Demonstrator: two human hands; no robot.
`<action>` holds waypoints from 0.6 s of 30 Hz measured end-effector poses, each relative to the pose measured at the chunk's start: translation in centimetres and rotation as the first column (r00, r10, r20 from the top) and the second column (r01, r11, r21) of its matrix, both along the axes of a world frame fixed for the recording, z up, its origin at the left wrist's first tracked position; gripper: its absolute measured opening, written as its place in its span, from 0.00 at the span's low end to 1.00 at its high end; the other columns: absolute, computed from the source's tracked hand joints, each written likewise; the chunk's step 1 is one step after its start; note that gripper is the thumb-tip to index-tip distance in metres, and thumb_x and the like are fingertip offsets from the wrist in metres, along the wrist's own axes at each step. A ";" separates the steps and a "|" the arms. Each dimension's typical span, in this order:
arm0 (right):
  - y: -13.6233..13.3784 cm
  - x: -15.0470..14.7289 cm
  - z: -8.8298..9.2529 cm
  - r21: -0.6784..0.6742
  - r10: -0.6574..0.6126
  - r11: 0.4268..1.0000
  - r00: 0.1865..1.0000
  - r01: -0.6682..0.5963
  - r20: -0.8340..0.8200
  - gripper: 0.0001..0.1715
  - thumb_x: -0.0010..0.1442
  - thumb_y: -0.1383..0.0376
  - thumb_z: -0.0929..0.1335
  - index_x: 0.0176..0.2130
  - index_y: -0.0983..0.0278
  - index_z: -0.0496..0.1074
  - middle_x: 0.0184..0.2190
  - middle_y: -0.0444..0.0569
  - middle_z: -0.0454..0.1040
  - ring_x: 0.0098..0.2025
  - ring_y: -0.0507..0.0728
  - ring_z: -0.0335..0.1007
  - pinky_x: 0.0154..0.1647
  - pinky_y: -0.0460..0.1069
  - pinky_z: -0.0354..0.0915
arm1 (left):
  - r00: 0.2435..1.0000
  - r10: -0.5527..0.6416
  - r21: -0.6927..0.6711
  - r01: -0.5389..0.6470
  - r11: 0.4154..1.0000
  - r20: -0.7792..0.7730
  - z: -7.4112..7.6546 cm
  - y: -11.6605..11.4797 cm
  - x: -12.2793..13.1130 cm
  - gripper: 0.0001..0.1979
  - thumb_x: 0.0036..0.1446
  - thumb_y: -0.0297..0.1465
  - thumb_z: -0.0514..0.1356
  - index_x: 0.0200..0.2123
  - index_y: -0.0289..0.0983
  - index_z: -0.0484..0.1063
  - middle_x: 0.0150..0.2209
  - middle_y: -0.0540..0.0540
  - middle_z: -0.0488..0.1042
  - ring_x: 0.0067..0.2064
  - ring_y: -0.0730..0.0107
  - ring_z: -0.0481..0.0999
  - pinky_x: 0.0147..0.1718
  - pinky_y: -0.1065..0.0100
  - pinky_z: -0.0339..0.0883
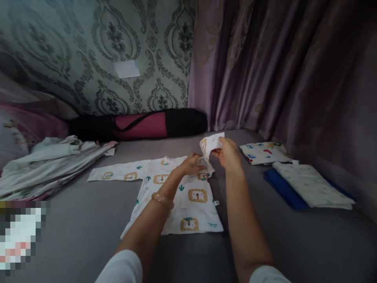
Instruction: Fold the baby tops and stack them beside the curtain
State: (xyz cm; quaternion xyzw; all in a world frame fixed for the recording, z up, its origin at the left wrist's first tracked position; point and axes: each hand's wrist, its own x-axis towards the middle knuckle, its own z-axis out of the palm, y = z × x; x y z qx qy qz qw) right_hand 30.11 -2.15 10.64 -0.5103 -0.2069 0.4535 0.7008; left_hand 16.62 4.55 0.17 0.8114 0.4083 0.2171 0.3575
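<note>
A small white long-sleeved shirt point(179, 200) printed with lion faces and green leaves lies flat on a grey sheet. One sleeve stretches out to the left. My right hand point(228, 153) pinches the cuff end of the other sleeve point(210, 142) and holds it raised above the sheet, so that this sleeve bends up from the shoulder. My left hand point(193, 165) rests on the shirt near that shoulder, its fingers spread loosely on the fabric. A bangle circles my left wrist.
Folded printed clothes point(265, 152) and a pale folded garment point(312, 184) on blue cloth point(285, 190) lie at the right. A loose clothes pile point(59, 161) is at the left. A black and pink long bag point(141, 125) lies along the wall; curtains point(265, 70) hang at the right.
</note>
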 end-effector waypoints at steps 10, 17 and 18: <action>1.2 -4.5 -2.3 -0.057 0.267 0.964 0.942 -0.261 0.202 0.11 0.65 0.62 0.61 0.44 0.63 0.67 0.39 0.51 0.78 0.39 0.55 0.77 0.42 0.52 0.74 | 0.646 0.596 -0.667 -0.177 0.724 0.476 0.1 -0.9 -8.4 0.21 0.63 0.45 0.55 0.45 0.31 0.69 0.44 0.34 0.76 0.39 0.63 0.80 0.42 0.63 0.73; 1.2 -2.8 -3.1 -0.168 0.455 0.890 0.813 -0.423 0.363 0.26 0.71 0.53 0.54 0.54 0.66 0.68 0.62 0.61 0.66 0.61 0.57 0.66 0.61 0.54 0.61 | 0.529 0.739 -0.796 -0.180 0.578 0.417 -1.1 -0.7 -9.6 0.31 0.64 0.54 0.46 0.43 0.33 0.71 0.36 0.38 0.78 0.34 0.63 0.79 0.32 0.66 0.73; 1.3 -1.8 -3.2 -0.179 0.413 0.911 0.829 -0.372 0.376 0.27 0.71 0.54 0.53 0.53 0.66 0.69 0.61 0.60 0.67 0.60 0.57 0.67 0.60 0.54 0.62 | 0.539 0.733 -0.780 -0.205 0.591 0.414 -1.3 -0.7 -9.7 0.29 0.61 0.55 0.51 0.42 0.34 0.71 0.35 0.40 0.78 0.33 0.63 0.79 0.31 0.66 0.73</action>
